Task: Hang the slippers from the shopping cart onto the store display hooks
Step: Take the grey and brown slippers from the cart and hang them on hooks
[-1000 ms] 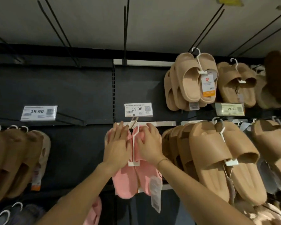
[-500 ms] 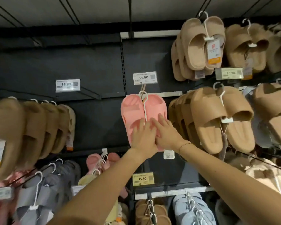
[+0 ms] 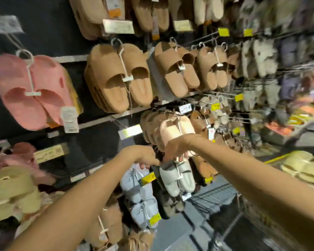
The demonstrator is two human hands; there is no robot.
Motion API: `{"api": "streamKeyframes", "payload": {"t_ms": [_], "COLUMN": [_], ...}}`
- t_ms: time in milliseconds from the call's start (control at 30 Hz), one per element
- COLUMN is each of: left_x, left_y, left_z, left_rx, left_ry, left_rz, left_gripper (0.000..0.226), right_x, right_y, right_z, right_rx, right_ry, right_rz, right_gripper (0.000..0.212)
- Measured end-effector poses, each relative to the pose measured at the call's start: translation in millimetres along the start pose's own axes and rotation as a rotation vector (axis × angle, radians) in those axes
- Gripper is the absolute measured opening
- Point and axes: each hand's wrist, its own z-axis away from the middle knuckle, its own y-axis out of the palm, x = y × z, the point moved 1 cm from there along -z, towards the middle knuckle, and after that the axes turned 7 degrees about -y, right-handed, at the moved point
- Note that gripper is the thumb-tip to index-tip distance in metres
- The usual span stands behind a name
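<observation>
The pink slippers [image 3: 33, 91] hang on a white hanger from a display hook [image 3: 24, 54] at the upper left, and neither hand touches them. Both hands are out in front of the lower racks, well to the right of the pink pair. My left hand [image 3: 143, 157] points down with loose fingers and holds nothing. Beside it, my right hand [image 3: 176, 150] also hangs with loose fingers and is empty. The frame is blurred by motion.
Tan slippers [image 3: 116, 77] fill the hooks right of the pink pair. Grey pairs [image 3: 176, 176] and pale blue pairs [image 3: 140, 194] hang below the hands. Pale yellow slippers [image 3: 301, 167] lie at the far right. Dark floor [image 3: 207, 223] shows at the bottom.
Both hands have let go of the pink slippers and dropped lower. The view has swung right and down, leaving the pink pair hanging at the upper left.
</observation>
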Motion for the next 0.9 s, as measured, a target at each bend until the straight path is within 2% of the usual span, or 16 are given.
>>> {"api": "streamKeyframes", "payload": {"t_ms": [67,133,233,300,400,567,733,900], "left_x": [-50.8,-104.3,-186.7,-239.3,-315.4,-413.6,-475.6,-526.3], "left_y": [15.6,30.4,42.8,48.6,54.5,63.8,90.4,117.6], "left_z": [-23.7,-43.9,-66.1,-81.1,-103.1,-128.9,-169.1,-212.0], "left_rx": [0.009,0.049,0.111,0.163,0.202,0.185,0.216,0.268], "left_ry": [0.075,0.159,0.305,0.391,0.505,0.656,0.750,0.753], "left_rz": [0.036,0.019,-0.027,-0.071,-0.134,-0.247,-0.318,-0.363], "left_gripper": [0.045,0.038,0.034,0.033,0.040,0.037,0.038,0.035], "right_x": [-62.6,-114.6,-189.9,-244.0,-316.6,-396.9,-451.1,-495.9], "right_y": [18.0,31.9,42.7,49.4,60.5,85.5,110.9,141.9], "right_z": [35.6,73.6,103.7,119.4,153.8,205.1,222.3,212.8], "right_rx": [-0.109,-0.164,0.003,0.011,-0.068,-0.107,-0.142,-0.083], "right_ry": [0.048,0.143,0.282,0.427,0.574,0.791,0.896,0.943], "right_rz": [-0.142,-0.205,-0.224,-0.286,-0.321,-0.435,-0.568,-0.693], "right_gripper": [0.019,0.029,0.033,0.026,0.027,0.037,0.040,0.029]}}
